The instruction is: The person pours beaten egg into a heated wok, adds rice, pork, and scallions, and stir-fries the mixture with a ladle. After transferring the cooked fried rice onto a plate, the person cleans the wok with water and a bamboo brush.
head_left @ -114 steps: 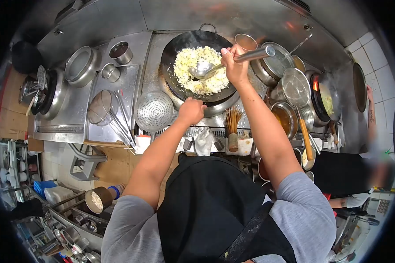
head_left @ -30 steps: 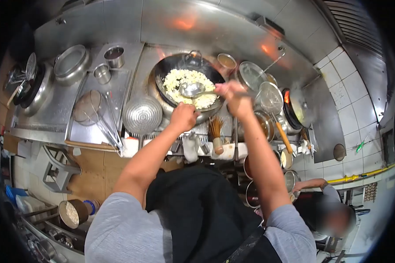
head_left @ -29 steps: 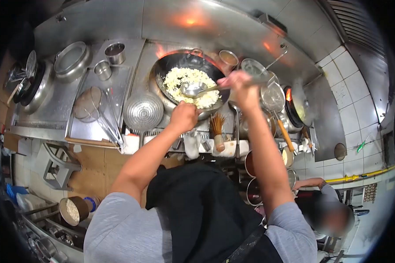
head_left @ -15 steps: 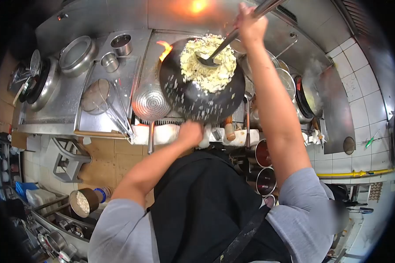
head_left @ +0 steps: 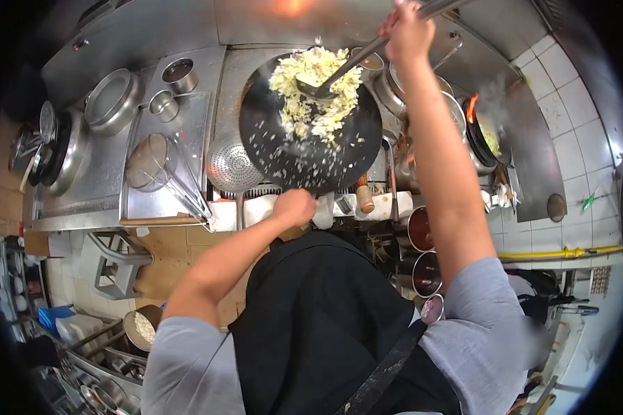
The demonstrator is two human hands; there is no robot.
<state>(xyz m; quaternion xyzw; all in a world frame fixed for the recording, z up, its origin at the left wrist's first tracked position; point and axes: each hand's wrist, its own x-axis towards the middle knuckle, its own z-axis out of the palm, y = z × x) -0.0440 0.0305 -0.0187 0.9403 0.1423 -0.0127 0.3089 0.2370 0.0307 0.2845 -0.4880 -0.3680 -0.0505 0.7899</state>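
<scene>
A large black wok sits over the burner, tipped toward me. Fried rice with yellowish egg-like bits is heaped at its far side, and loose white grains scatter over the near half. My left hand is closed at the wok's near rim; the exact part it grips is hidden under the fingers. Up at the top right, my right hand wraps round the long handle of a ladle. The ladle's bowl presses into the rice.
A perforated strainer lies left of the wok, beside a wire-mesh skimmer. Metal pots stand farther left. On the right, flame licks at a second wok. White cloths and a bamboo brush line the stove's front edge.
The rice has shifted toward the wok's far side and broken up. The flame at the wok's left is gone from sight; one now shows at the right-hand wok. Both hands keep their grips.
</scene>
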